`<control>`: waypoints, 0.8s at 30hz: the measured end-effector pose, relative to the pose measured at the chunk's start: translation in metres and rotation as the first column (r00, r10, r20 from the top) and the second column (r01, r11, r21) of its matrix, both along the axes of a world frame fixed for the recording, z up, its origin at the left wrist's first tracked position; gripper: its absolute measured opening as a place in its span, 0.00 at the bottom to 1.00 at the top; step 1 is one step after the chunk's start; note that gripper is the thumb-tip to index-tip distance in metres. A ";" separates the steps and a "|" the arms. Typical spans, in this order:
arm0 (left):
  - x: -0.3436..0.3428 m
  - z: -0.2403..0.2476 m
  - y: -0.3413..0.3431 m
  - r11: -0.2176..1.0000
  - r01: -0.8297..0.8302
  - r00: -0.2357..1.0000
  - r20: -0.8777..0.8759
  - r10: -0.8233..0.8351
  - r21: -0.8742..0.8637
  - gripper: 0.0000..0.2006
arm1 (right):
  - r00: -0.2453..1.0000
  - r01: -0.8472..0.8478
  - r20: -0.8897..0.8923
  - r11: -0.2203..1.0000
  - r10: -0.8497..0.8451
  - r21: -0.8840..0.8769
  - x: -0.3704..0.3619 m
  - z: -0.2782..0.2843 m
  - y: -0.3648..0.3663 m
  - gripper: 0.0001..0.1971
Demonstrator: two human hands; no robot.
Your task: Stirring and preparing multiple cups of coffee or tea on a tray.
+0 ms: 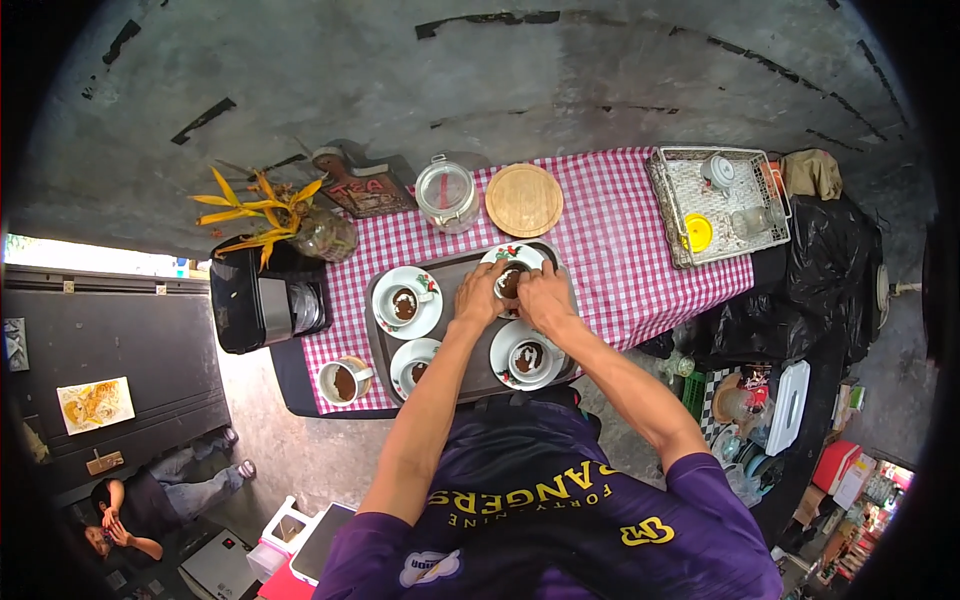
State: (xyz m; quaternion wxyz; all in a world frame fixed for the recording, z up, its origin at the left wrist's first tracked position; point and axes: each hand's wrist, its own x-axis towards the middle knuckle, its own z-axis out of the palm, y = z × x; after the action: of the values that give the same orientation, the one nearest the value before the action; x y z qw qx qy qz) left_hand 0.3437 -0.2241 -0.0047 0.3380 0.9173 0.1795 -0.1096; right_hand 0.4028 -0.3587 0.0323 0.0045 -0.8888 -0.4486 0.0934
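Observation:
Both hands are at a white cup with brown powder inside, on a saucer at the tray's far right. My left hand curls round the cup's left side. From the right, my right hand grips it with bent fingers; some fingertips are hidden. Three more cups with brown powder stand on saucers on the dark tray: one far left, one near left partly behind my left forearm, one near right. Left of the tray, a white mug also holds brown powder.
Behind the tray stand a clasp-lid glass jar, a round wooden board and a dark sign. Yellow flowers in a glass vase are at left, a basket at right. A checkered cloth covers the table. Someone sits lower left.

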 end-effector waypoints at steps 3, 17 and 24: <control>-0.002 -0.004 0.001 1.000 -0.023 1.000 0.019 0.023 -0.017 0.42 | 0.997 -0.066 -0.048 0.994 0.062 -0.090 -0.001 0.008 -0.006 0.13; -0.003 -0.002 0.001 1.000 -0.011 0.999 0.033 0.011 -0.011 0.42 | 0.981 0.168 -0.100 0.985 -0.164 0.038 -0.007 0.002 -0.003 0.10; -0.002 0.004 0.000 0.999 -0.011 1.000 0.016 0.012 -0.042 0.41 | 0.993 -0.010 -0.118 1.000 0.013 0.025 -0.009 0.004 -0.019 0.10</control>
State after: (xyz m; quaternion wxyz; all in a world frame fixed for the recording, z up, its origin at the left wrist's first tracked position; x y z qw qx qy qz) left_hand 0.3413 -0.2243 -0.0004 0.3593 0.9098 0.1797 -0.1037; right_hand 0.3943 -0.3779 0.0361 0.0414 -0.8790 -0.4538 0.1403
